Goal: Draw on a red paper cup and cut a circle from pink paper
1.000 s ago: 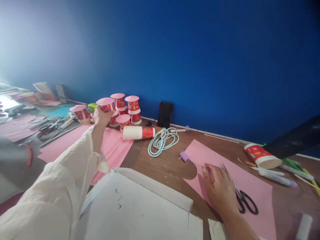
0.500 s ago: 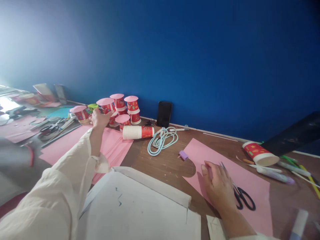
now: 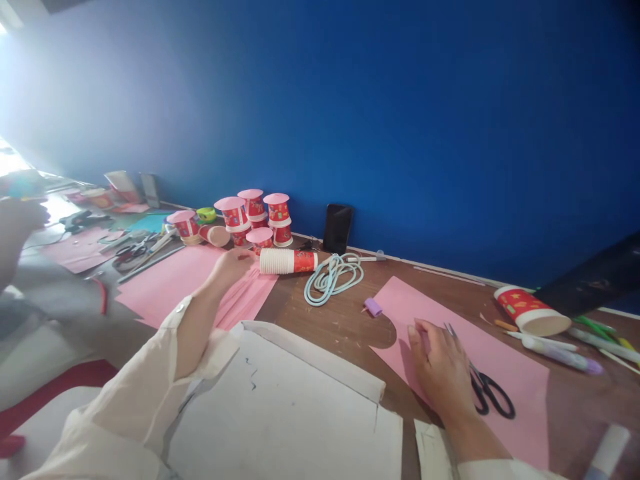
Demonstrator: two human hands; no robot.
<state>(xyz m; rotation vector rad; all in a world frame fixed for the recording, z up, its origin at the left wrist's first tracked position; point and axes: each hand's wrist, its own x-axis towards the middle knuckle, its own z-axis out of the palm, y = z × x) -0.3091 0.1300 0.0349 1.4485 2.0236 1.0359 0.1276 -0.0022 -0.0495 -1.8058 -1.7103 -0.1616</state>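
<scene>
My left hand [image 3: 234,267] reaches over pink paper [image 3: 170,280], at the rim end of a nested stack of paper cups [image 3: 287,261] lying on its side. Its fingers point towards the stack; I cannot tell whether they touch it. Behind it stand red paper cups [image 3: 233,215] topped with pink paper discs, some one above another. A single cup [image 3: 215,235] lies tipped over beside a green tape roll [image 3: 205,215]. My right hand [image 3: 440,363] rests, fingers loosely apart, on a cut pink sheet [image 3: 520,380], beside black-handled scissors [image 3: 493,393] partly hidden by it.
A white board [image 3: 300,413] lies in front of me. A pale blue cord [image 3: 333,283] and a phone [image 3: 337,228] are near the blue wall. At right are a tipped cup [image 3: 533,310] and pens [image 3: 563,353]. Another person's arm [image 3: 17,230] shows at far left.
My left hand has moved from beside the green tape roll towards me, to the cup stack. The tipped cup it had covered now shows. My right hand stays put; the view has shifted left.
</scene>
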